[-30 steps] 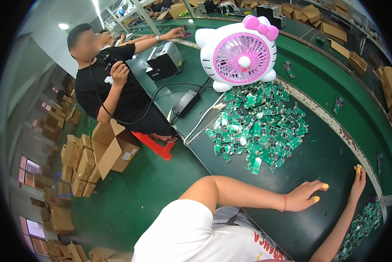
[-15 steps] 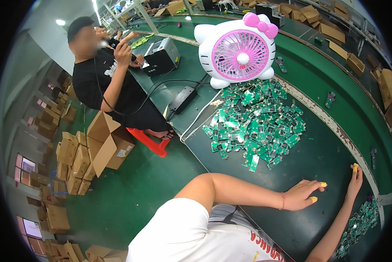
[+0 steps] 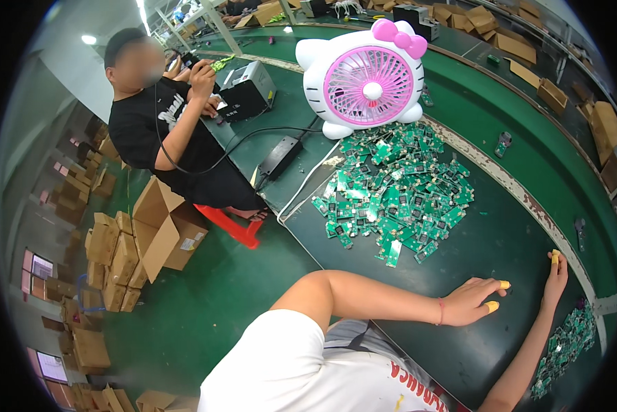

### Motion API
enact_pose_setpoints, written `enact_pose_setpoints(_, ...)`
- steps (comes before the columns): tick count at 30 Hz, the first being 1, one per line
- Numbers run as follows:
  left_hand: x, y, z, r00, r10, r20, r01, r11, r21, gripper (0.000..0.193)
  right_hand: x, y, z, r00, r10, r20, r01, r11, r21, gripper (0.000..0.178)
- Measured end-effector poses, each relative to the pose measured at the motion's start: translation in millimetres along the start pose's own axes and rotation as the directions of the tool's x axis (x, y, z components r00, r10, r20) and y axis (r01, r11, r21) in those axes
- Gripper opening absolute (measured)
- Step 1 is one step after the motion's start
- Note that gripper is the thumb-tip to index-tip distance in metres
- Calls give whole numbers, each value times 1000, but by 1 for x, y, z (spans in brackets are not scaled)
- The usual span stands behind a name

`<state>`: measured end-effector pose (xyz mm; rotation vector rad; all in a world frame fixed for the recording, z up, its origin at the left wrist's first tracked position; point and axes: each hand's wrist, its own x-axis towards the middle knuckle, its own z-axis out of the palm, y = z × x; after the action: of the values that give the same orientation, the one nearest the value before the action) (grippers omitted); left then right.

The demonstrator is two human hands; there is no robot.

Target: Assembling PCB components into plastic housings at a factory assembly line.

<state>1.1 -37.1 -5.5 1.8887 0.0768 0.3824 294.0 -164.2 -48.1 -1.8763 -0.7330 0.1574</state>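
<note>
My left hand [image 3: 465,302] reaches across the dark green tabletop [image 3: 418,343], its thumb and index finger apart, both tips in yellow finger covers. Nothing shows between them. To its right, my right hand [image 3: 555,278] lies by the table's raised edge, fingers stretched out, one yellow-tipped; I see nothing in it. Beyond my left hand spreads a large heap of small green circuit boards [image 3: 397,199]. A second pile of green circuit boards [image 3: 566,350] lies beside my right forearm, partly cut off by the dark rim of the view.
A white and pink cat-shaped fan [image 3: 367,82] stands behind the heap, with a black power adapter [image 3: 281,156] and cables to its left. A green conveyor belt [image 3: 480,103] curves past, carrying small handheld devices [image 3: 503,144]. A co-worker [image 3: 154,130] sits at far left near cardboard boxes [image 3: 171,240].
The view has shifted slightly, so most things sit a little further left. Devices on the belt have moved away along it. Both my hands hold nearly the same pose.
</note>
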Motion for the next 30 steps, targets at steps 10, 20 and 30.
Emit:
enact_pose_setpoints(10, 0, -1, -1, 999, 27, 38, -29, 998, 48, 48, 2, 10, -2, 996, -22, -85, 22, 1000, -1, 36)
enact_pose_setpoints(20, -3, -3, -2, 995, 87, 41, -91, 988, 125, 42, -6, -20, 11, 959, -284, 13, 250, 822, -512, 21)
enact_pose_setpoints(30, 3, 2, 1, 990, 101, 98, -115, 982, 152, 40, -14, -21, -4, 967, -247, -64, 206, 903, -377, 19)
